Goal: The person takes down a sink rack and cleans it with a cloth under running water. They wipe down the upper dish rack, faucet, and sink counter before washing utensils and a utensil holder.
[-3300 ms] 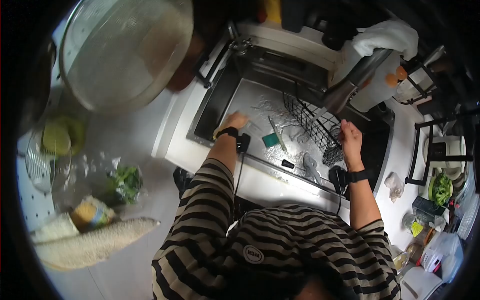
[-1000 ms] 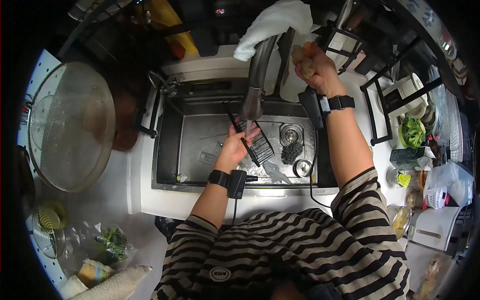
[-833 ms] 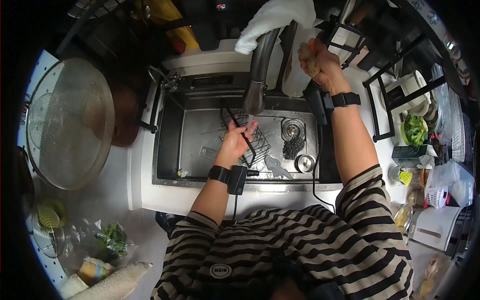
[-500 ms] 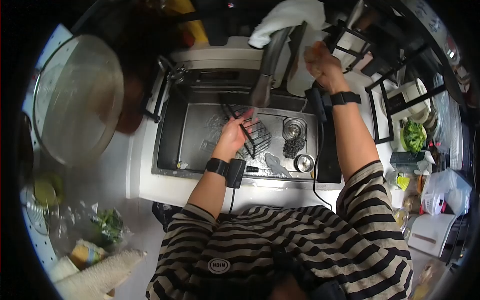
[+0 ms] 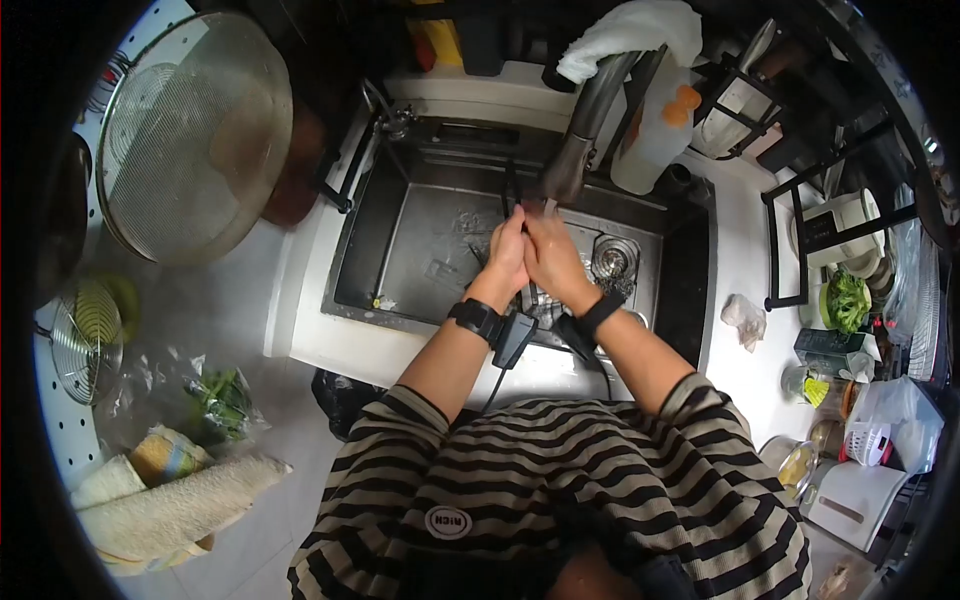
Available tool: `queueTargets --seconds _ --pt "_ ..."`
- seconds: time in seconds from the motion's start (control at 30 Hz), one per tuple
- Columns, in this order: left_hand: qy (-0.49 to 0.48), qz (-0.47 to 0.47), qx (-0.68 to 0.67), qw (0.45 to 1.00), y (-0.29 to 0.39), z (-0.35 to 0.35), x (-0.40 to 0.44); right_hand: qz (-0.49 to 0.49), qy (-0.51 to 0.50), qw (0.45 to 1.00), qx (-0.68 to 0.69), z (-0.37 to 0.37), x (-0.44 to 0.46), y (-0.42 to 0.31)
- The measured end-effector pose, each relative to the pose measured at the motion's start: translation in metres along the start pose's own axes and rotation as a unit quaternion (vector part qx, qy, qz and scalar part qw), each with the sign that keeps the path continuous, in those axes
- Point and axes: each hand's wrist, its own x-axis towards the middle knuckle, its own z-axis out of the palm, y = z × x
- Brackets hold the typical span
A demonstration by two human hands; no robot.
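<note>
My left hand (image 5: 508, 254) is closed low over the sink (image 5: 415, 235), around a black wire rack (image 5: 513, 185). One dark bar of the rack rises above my fingers, and most of the rest is hidden beneath both hands. Pressed alongside is my right hand (image 5: 556, 258), its fingertips blurred below the faucet (image 5: 570, 170). Whether it grips anything cannot be made out. The drain strainer (image 5: 613, 260) lies right of my hands.
Behind the sink stands a translucent bottle (image 5: 650, 145) with orange round shapes. A white cloth (image 5: 632, 38) drapes over the faucet. A large mesh strainer (image 5: 190, 150) hangs at left. On the right counter are a crumpled bag (image 5: 744, 322), leafy greens (image 5: 848, 302) and a black rack (image 5: 787, 240).
My right hand has come down and left from beside the bottle to meet my left hand under the faucet. The wire rack is now mostly covered. The view has shifted slightly.
</note>
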Motion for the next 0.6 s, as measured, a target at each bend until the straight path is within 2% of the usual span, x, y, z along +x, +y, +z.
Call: queueTargets --seconds 0.03,0.07,0.13,0.2,0.23,0.27,0.33,0.37,0.43,0.47,0.53,0.57,0.6 --pt "-0.004 -0.033 -0.018 0.999 0.001 -0.005 -0.001 -0.01 -0.021 0.999 0.03 0.001 -0.008 -0.002" --pt "-0.006 -0.068 -0.036 0.997 0.001 -0.012 -0.003 -0.069 -0.034 0.997 0.01 0.001 -0.019 -0.005" --pt "0.001 -0.083 -0.025 0.996 0.004 -0.011 -0.009 -0.052 -0.078 0.993 0.067 -0.015 -0.028 -0.021" --pt "0.034 -0.084 -0.017 0.996 0.004 -0.003 -0.022 -0.054 -0.106 0.987 0.107 -0.017 -0.027 -0.004" --pt "-0.065 -0.13 0.002 0.989 0.004 -0.013 -0.019 -0.099 -0.101 0.988 0.062 -0.015 -0.017 0.016" --pt "-0.078 -0.139 0.024 0.987 0.004 -0.006 -0.024 -0.145 -0.095 0.985 0.016 -0.015 -0.004 0.039" --pt "-0.104 -0.155 0.072 0.98 0.007 0.017 -0.044 -0.023 -0.028 0.991 -0.125 -0.021 0.019 0.073" --pt "-0.149 -0.125 0.072 0.978 0.009 0.023 -0.05 -0.012 -0.018 0.991 -0.132 -0.022 0.018 0.079" --pt "-0.139 -0.117 0.114 0.977 0.008 0.016 -0.041 0.013 0.003 0.989 -0.146 -0.031 0.023 0.073" --pt "-0.135 -0.111 0.132 0.976 0.007 0.013 -0.037 0.032 0.004 0.995 -0.089 -0.028 0.019 0.069" --pt "-0.056 -0.113 0.175 0.976 0.008 0.009 -0.032 0.064 0.0 0.998 0.025 -0.014 0.008 0.052" --pt "-0.032 -0.107 0.203 0.973 0.007 0.006 -0.03 0.12 -0.01 0.991 0.063 -0.01 0.004 0.045" --pt "-0.007 -0.103 0.232 0.967 0.008 0.005 -0.03 0.136 -0.005 0.989 0.053 -0.008 0.005 0.045"
